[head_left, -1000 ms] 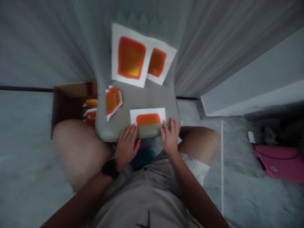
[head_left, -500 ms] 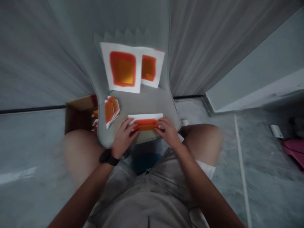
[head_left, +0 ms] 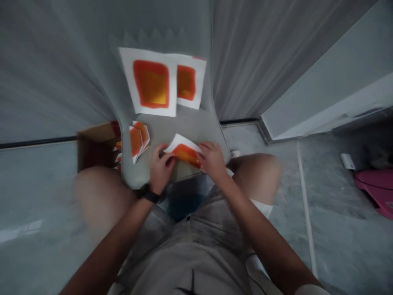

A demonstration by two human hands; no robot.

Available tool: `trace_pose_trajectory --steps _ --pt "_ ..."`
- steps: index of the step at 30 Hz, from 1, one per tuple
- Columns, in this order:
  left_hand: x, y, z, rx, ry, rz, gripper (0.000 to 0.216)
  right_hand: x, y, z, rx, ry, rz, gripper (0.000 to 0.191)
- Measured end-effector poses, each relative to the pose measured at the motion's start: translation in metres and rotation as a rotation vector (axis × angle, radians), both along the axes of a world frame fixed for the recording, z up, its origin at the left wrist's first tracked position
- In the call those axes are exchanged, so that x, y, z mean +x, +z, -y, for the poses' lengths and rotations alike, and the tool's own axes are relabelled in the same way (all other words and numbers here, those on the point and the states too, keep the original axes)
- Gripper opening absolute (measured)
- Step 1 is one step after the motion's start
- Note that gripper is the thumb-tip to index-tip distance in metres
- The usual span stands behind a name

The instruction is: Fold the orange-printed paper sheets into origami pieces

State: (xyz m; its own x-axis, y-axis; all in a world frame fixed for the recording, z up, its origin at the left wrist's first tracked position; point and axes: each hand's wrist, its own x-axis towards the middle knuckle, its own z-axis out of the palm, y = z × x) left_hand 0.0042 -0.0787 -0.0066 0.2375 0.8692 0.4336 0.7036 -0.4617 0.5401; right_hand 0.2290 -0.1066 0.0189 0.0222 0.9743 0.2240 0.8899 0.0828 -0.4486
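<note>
**Q:** What are the hands on?

**A:** Both grip a folded paper sheet (head_left: 183,151), white with an orange-red patch. The left hand (head_left: 160,169) pinches its left end and the right hand (head_left: 212,160) closes over its right end. Neither has let go.

**Q:** Where is that sheet?

**A:** It is held tilted between the hands, over the near part of a grey cushioned seat (head_left: 184,128). I can't tell whether it touches the cushion.

**Q:** What else lies on the seat?

**A:** At the far side are two white sheets with orange-and-yellow squares. The larger sheet (head_left: 151,82) overlaps the smaller sheet (head_left: 192,82). Just left of the left hand sits a small pile of folded sheets (head_left: 138,140).

**Q:** And beyond the seat?

**A:** On the left, an open cardboard box (head_left: 95,143) stands against the seat, with orange-marked folded papers (head_left: 118,146) showing inside it. Far off to the right, a pink object (head_left: 373,190) and a small white object (head_left: 346,161) lie on the floor (head_left: 337,246). I can't make out what either one is.

**Q:** Anything on the person?

**A:** A black wristwatch (head_left: 150,196) on the left wrist and grey shorts (head_left: 190,254). The left thigh (head_left: 101,196) and right knee (head_left: 258,174) sit on either side of the seat's near edge.
</note>
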Motion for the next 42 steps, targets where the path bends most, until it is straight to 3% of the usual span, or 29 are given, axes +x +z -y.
trace_pose_trajectory --steps 4,11,17,23,26,32,35,39,42 --pt "0.014 -0.007 -0.009 -0.060 0.045 0.083 0.017 -0.011 0.001 0.017 0.063 -0.084 0.021 0.033" --pt "0.014 -0.015 -0.002 -0.050 -0.005 0.066 0.022 -0.017 -0.001 0.037 0.100 -0.097 0.018 0.035" --pt "0.015 -0.011 0.000 -0.059 0.006 0.073 0.024 -0.023 0.005 0.041 0.019 -0.157 -0.260 0.042" --pt "0.014 -0.006 0.003 -0.029 -0.093 0.005 0.036 -0.018 0.018 0.030 -0.354 -0.249 -0.597 0.073" --pt "0.015 -0.005 0.003 -0.037 -0.107 -0.003 0.040 -0.017 0.017 0.024 -0.472 -0.276 -0.809 0.078" --pt "0.014 -0.005 0.001 -0.065 -0.219 -0.056 0.015 -0.020 0.020 0.019 -0.694 -0.126 -1.108 0.092" --pt "0.014 -0.006 -0.001 -0.061 -0.238 -0.049 0.014 -0.020 0.023 0.016 -0.692 -0.131 -1.140 0.086" --pt "0.011 -0.003 0.001 -0.081 -0.225 -0.039 0.018 -0.023 0.019 0.014 -0.562 -0.198 -1.109 0.054" --pt "0.003 0.001 0.004 -0.128 -0.270 -0.006 0.030 -0.029 0.012 0.010 -0.564 -0.083 -1.091 0.044"
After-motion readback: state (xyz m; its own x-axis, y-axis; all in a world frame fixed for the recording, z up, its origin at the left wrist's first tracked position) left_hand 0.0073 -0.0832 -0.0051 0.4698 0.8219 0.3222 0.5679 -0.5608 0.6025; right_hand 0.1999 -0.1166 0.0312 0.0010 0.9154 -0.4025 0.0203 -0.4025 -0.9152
